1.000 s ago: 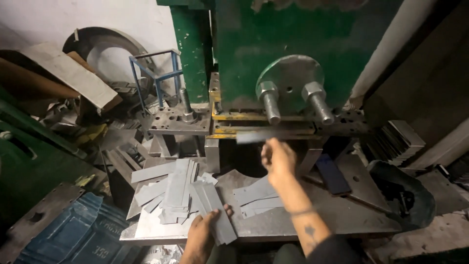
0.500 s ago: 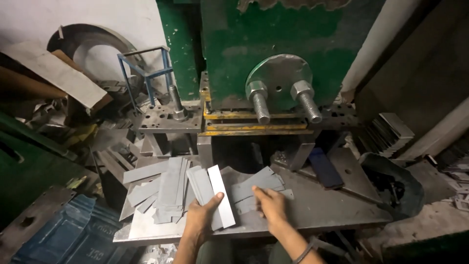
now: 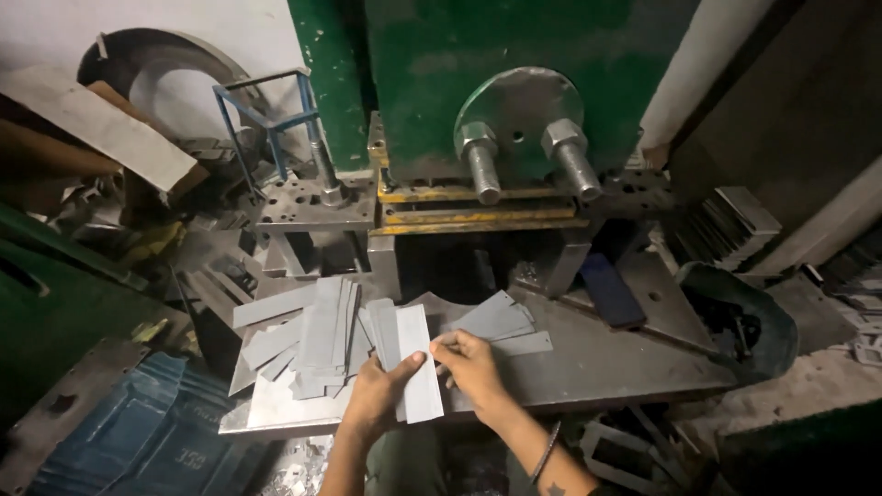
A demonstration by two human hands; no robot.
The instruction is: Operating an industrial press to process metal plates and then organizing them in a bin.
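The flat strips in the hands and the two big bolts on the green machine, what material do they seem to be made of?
The flat strips, held by the left hand and touched by the right hand, look like thin sheet metal, probably steel: dull grey, matte, with straight sheared edges. The two big bolts look like bare steel: grey hexagonal nuts and threaded shafts with a faint sheen. The exact alloy cannot be told.

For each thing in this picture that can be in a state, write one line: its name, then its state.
Left hand: gripping a flat metal strip.
Right hand: fingertips on the strip's edge.
Metal strip: held, lying flat over the plate.
Pile of strips: loose, fanned out, overlapping.
Green press: die gap open, nothing visible in it.
Steel plate: flat, bearing the strips.
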